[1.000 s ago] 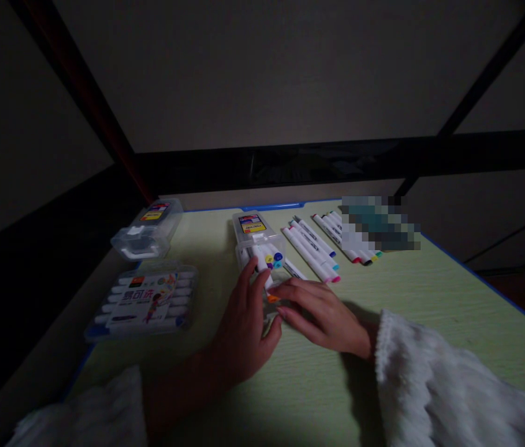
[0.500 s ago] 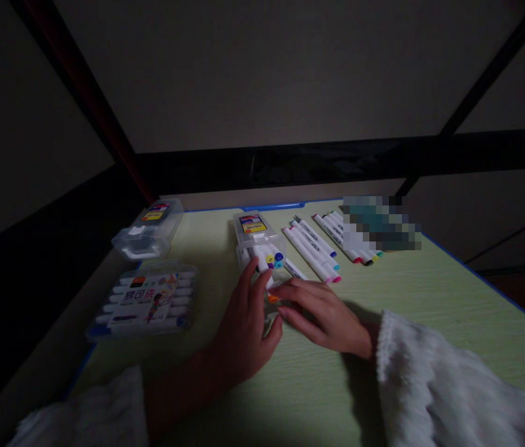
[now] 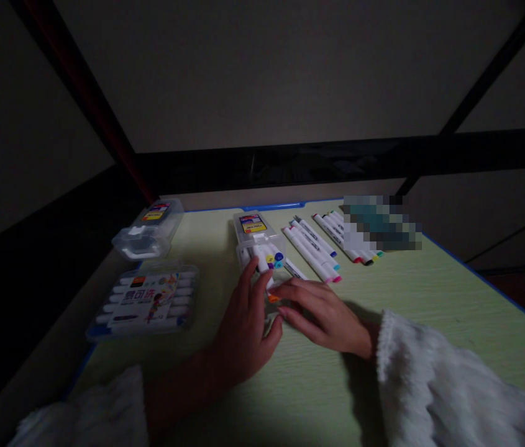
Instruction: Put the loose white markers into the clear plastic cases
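In the middle of the table stands a clear plastic case with a yellow label, holding several white markers with coloured ends. A white marker with an orange end slants out of its front toward me. My left hand has its fingertips resting against that marker, fingers extended and thumb apart. My right hand is closed around the orange end, thumb below and fingers on top. Part of the case front is hidden behind my fingers. Another marker lies just right of the case, partly covered by my right hand.
Loose white markers lie in a group right of the case, with more markers beyond. A blurred patch covers something at the far right. At left are a second clear case and a closed marker box.
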Available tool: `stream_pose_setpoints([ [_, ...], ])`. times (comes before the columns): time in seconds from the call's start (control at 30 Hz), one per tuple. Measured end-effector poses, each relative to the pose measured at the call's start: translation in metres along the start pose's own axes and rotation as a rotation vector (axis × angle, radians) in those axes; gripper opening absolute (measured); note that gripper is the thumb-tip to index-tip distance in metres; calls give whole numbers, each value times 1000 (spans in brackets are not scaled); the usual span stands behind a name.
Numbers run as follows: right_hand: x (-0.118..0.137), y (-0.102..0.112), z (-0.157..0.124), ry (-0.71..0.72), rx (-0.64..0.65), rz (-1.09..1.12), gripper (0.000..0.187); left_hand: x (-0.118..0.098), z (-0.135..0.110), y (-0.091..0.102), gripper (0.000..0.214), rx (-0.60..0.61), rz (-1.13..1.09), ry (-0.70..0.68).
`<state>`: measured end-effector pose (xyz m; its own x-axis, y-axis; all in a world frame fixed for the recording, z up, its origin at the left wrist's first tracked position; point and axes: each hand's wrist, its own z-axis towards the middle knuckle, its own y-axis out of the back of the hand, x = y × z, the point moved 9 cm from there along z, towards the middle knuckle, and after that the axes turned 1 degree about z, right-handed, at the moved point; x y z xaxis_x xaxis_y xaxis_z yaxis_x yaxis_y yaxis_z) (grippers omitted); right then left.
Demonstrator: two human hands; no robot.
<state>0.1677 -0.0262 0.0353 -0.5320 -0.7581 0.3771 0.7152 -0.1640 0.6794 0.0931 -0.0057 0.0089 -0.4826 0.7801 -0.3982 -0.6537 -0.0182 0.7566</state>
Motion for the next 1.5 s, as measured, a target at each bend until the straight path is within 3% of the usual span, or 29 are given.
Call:
stream_pose_setpoints([
  [1.5, 0, -3, 0, -8, 30, 23, 20, 0, 0, -2, 55, 22, 27, -1],
])
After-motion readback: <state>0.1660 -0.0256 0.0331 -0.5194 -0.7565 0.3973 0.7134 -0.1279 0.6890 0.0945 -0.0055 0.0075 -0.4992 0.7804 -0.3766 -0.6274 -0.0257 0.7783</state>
